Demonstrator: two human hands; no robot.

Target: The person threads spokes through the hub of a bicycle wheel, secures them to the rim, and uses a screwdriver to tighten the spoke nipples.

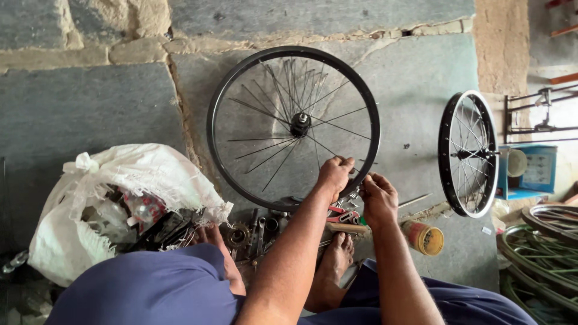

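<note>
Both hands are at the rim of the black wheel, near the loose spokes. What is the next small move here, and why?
Probably guide the loose spoke end into its rim hole. The left hand pinches at the rim of the wheel, the right hand waits just below it, and several spokes hang unevenly from the hub, so the lacing looks unfinished.

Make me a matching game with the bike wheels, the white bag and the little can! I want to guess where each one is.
Things:
1. black wheel
2. second wheel
3. white sack
4. small yellow can

Places:
A. on its side, on the floor by the right forearm
B. standing upright at the right
C. left of the knees, stuffed with parts
D. in front of the person, both hands at its rim

Pairs: 1-D, 2-B, 3-C, 4-A
</note>
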